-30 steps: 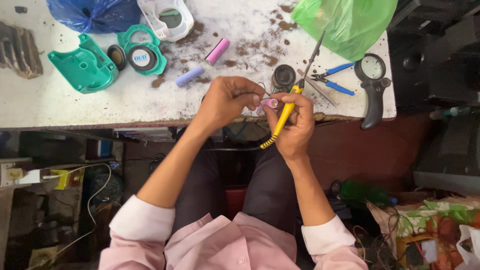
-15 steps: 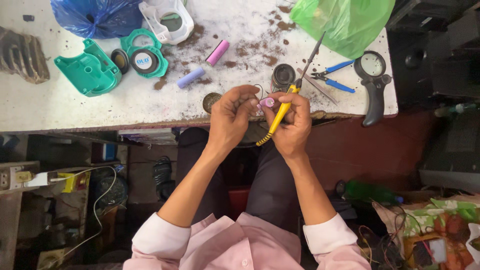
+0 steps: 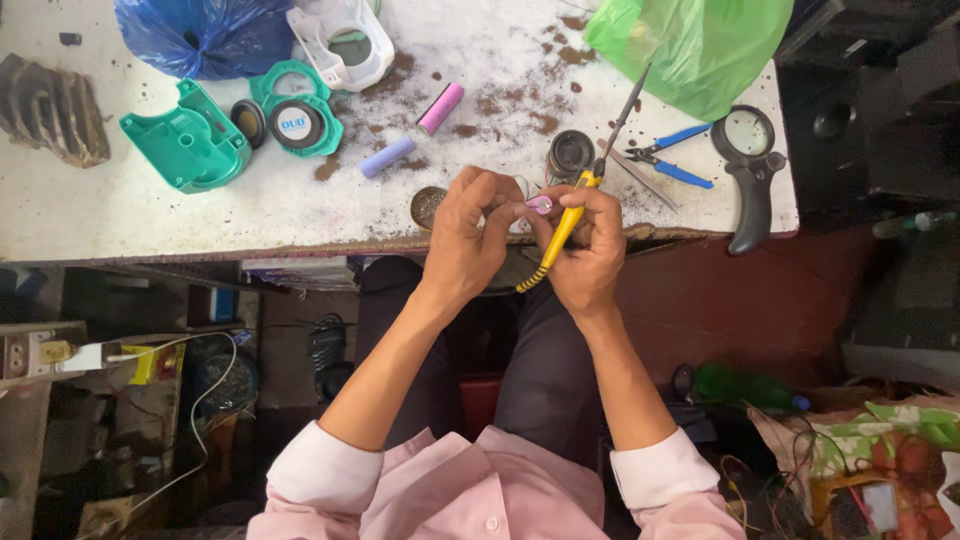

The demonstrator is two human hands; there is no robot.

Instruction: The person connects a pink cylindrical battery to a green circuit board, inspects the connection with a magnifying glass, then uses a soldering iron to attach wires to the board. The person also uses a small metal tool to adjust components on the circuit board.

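Here we pinch a tiny pink part [image 3: 540, 205] in our left hand [image 3: 468, 235], just over the desk [image 3: 150, 215] edge. Our right hand [image 3: 588, 250] is closed round the yellow-handled soldering iron [image 3: 560, 232], tip pointing away, safe from fingers.

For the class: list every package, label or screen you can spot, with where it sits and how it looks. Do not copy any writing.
Round white label with blue print: inside the green ring-shaped housing, bench top left.
Green-and-red printed package: floor, bottom right, crumpled.
Screens: none.
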